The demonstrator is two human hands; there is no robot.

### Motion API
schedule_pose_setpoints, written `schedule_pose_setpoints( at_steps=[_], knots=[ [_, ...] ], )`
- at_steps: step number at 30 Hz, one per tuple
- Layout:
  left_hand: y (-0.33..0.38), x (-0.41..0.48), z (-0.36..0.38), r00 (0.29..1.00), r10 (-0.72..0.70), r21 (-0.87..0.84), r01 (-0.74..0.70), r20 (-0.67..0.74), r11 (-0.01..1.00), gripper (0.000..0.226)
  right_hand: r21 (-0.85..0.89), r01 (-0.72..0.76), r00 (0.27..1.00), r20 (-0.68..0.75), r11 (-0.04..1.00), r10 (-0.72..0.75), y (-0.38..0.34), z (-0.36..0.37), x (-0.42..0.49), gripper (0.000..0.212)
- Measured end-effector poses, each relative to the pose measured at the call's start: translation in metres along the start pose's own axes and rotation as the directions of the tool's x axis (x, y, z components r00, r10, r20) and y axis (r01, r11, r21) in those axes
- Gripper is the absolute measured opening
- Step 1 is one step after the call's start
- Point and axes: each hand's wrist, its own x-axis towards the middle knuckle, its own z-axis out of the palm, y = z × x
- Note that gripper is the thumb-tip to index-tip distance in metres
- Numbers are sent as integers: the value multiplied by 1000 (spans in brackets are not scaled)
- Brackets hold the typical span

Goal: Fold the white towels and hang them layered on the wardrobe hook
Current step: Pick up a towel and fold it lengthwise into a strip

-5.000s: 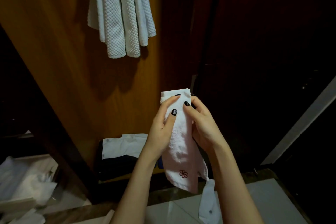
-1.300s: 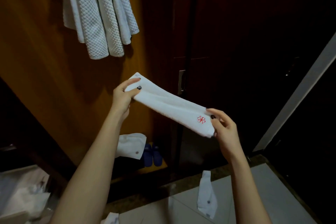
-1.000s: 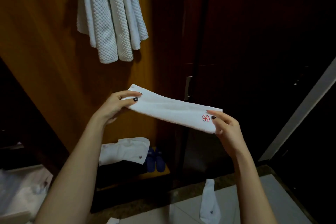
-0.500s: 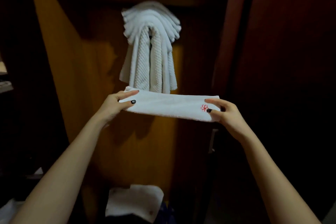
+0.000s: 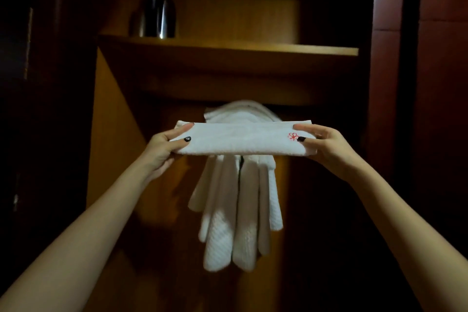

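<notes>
Towel [image 5: 240, 139], folded into a narrow band, is now raised and held level in front of the upper part of the hung stack [image 5: 238, 210]; a second ago it was held lower and slanted. Its ends are pinched by the left hand [image 5: 164, 149] and the right hand [image 5: 326, 147], so draping over the stack is judged to come next.

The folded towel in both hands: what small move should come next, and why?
Probably raise the folded towel and bring it forward over the top of the hanging towels. The left hand and right hand pinch its ends and hold it level, in front of the stack and just below its top; the hook is hidden.
</notes>
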Motion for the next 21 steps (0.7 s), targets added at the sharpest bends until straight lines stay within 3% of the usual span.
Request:
schedule_pose_setpoints(
  at_steps=[11, 14, 17, 21],
  knots=[
    [-6, 162, 28, 992, 100, -105, -108, -81, 989, 39, 157, 55, 987, -158, 986, -30, 22, -5, 160, 39],
    [-15, 181, 31, 988, 89, -172, -110, -125, 979, 30, 175, 35, 987, -161, 984, -6, 35, -6, 176, 37],
    [-34, 182, 34, 987, 63, -170, -88, -146, 981, 36, 194, 7, 985, -170, 981, 27, 55, -3, 177, 35],
    [-57, 166, 25, 992, 43, -173, -64, -123, 983, 26, 269, -24, 989, -135, 963, 62, 85, 0, 157, 21]
  ],
)
